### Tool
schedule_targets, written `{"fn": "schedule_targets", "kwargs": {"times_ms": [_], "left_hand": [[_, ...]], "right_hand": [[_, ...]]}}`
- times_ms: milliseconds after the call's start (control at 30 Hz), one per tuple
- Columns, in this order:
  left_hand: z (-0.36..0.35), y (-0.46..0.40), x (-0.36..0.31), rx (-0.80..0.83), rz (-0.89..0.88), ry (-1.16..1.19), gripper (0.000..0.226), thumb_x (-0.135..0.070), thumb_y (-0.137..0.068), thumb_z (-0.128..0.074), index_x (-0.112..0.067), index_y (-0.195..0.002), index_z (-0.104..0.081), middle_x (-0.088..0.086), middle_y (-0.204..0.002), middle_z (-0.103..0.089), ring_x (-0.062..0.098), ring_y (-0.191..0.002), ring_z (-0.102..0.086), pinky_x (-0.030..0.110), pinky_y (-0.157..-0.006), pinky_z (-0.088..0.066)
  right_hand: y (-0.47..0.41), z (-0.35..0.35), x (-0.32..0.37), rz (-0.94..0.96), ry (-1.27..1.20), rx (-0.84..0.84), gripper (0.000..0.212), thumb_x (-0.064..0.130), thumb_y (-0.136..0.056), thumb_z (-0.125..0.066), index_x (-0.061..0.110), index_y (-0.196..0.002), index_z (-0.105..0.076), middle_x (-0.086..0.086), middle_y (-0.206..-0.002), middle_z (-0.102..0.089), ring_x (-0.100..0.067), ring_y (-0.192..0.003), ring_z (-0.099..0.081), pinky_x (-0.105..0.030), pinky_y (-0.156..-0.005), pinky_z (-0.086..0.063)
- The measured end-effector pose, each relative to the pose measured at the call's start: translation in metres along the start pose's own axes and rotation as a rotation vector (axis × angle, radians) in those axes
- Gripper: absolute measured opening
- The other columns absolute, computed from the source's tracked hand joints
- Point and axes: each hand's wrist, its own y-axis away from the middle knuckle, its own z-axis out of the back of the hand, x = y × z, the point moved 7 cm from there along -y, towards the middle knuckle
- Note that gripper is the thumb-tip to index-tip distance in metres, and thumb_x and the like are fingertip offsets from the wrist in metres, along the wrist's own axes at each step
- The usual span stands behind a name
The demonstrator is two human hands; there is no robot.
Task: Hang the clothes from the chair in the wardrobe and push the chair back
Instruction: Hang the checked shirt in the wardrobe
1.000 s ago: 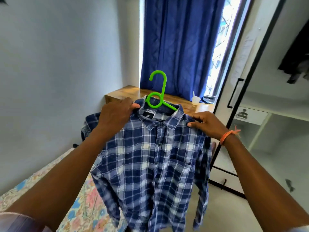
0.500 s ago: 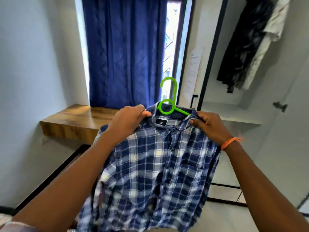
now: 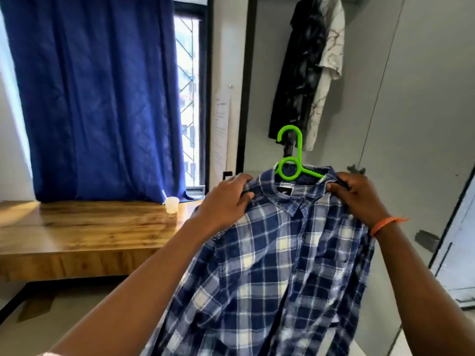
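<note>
Raised nearer two hung garments, both hands grip one shirt.

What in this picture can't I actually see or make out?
- Hanger: its arms are hidden inside the plaid shirt in the head view.
- Wardrobe rail: cut off by the top edge above the hanging clothes.
- Paper on the door: its print is too small to read.
- Chair: out of view.
- Shirt hem: cut off by the bottom edge.
</note>
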Motion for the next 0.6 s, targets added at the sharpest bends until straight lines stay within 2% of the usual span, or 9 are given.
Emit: {"fn": "schedule_targets", "kwargs": {"times_ms": [67,167,233,300,367,433,467,567,600], "left_hand": [[-0.033,-0.03,-0.01,-0.013,-0.009,0.038,0.032,-0.023,-0.099,-0.054,-0.018,-0.13,-0.051,0.006,-0.116,-0.065,0.022,-0.101,-0.061,0.029,-0.081,-0.043],[-0.079,-0.077,-0.021,-0.009,-0.003,0.039,0.027,-0.022,-0.1,-0.053,-0.019,-0.127,-0.053,0.004,-0.112,-0.065,0.022,-0.099,-0.06,0.036,-0.083,-0.049],[-0.106,-0.113,-0.026,-0.023,0.014,0.026,0.028,-0.022,-0.1,-0.053,-0.019,-0.127,-0.052,0.005,-0.112,-0.065,0.025,-0.1,-0.06,0.041,-0.084,-0.051],[-0.128,-0.148,-0.029,-0.055,0.036,-0.001,0.028,-0.022,-0.1,-0.053,-0.018,-0.128,-0.053,0.007,-0.114,-0.065,0.028,-0.101,-0.06,0.044,-0.084,-0.051],[-0.144,-0.182,-0.03,-0.123,0.073,-0.069,0.03,-0.023,-0.1,-0.052,-0.018,-0.13,-0.053,0.006,-0.118,-0.064,0.029,-0.106,-0.059,0.045,-0.089,-0.047],[-0.153,-0.209,-0.028,-0.206,0.115,-0.209,0.032,-0.026,-0.101,-0.05,-0.021,-0.133,-0.051,0.003,-0.126,-0.059,0.027,-0.114,-0.053,0.042,-0.094,-0.039],[-0.158,-0.223,-0.027,-0.245,0.128,-0.267,0.033,-0.028,-0.101,-0.049,-0.023,-0.133,-0.051,0.002,-0.129,-0.056,0.026,-0.117,-0.048,0.041,-0.093,-0.032],[-0.167,-0.261,-0.017,-0.37,0.189,-0.27,0.033,-0.027,-0.097,-0.055,-0.022,-0.129,-0.053,0.003,-0.128,-0.051,0.027,-0.118,-0.042,0.041,-0.092,-0.028],[-0.167,-0.273,-0.013,-0.419,0.218,-0.249,0.033,-0.026,-0.095,-0.058,-0.02,-0.127,-0.054,0.004,-0.127,-0.05,0.028,-0.117,-0.041,0.042,-0.091,-0.029]], "right_hand": [[-0.018,0.017,-0.04,-0.002,0.006,0.001,0.024,0.018,-0.093,-0.066,0.025,-0.07,-0.06,0.003,-0.053,-0.048,-0.01,-0.046,-0.044,-0.03,-0.051,-0.037],[-0.048,0.039,-0.092,-0.007,-0.011,0.002,0.021,0.018,-0.092,-0.067,0.018,-0.072,-0.064,0.007,-0.05,-0.046,-0.004,-0.043,-0.041,-0.023,-0.046,-0.034],[-0.07,0.052,-0.125,-0.02,-0.003,-0.011,0.022,0.018,-0.092,-0.068,0.02,-0.07,-0.064,0.009,-0.046,-0.049,-0.003,-0.042,-0.041,-0.019,-0.045,-0.033],[-0.091,0.061,-0.15,-0.02,-0.01,-0.023,0.024,0.02,-0.091,-0.068,0.024,-0.069,-0.062,0.013,-0.048,-0.054,-0.002,-0.045,-0.04,-0.023,-0.047,-0.035],[-0.112,0.07,-0.167,-0.019,-0.007,-0.054,0.026,0.023,-0.09,-0.068,0.028,-0.066,-0.06,0.016,-0.048,-0.053,-0.005,-0.046,-0.041,-0.023,-0.047,-0.035],[-0.13,0.073,-0.176,-0.01,0.024,-0.076,0.026,0.022,-0.09,-0.069,0.024,-0.065,-0.06,0.013,-0.044,-0.05,-0.002,-0.043,-0.042,-0.013,-0.045,-0.031],[-0.141,0.074,-0.18,0.002,0.048,-0.09,0.025,0.021,-0.089,-0.069,0.021,-0.066,-0.061,0.012,-0.044,-0.048,-0.002,-0.043,-0.043,-0.012,-0.046,-0.033],[-0.177,0.072,-0.193,0.037,0.117,-0.122,0.021,0.024,-0.09,-0.07,0.019,-0.071,-0.062,0.014,-0.053,-0.049,-0.004,-0.05,-0.046,-0.014,-0.049,-0.033],[-0.19,0.071,-0.197,0.048,0.145,-0.134,0.02,0.027,-0.09,-0.069,0.02,-0.072,-0.063,0.012,-0.055,-0.052,-0.009,-0.052,-0.049,-0.022,-0.051,-0.036]]}}
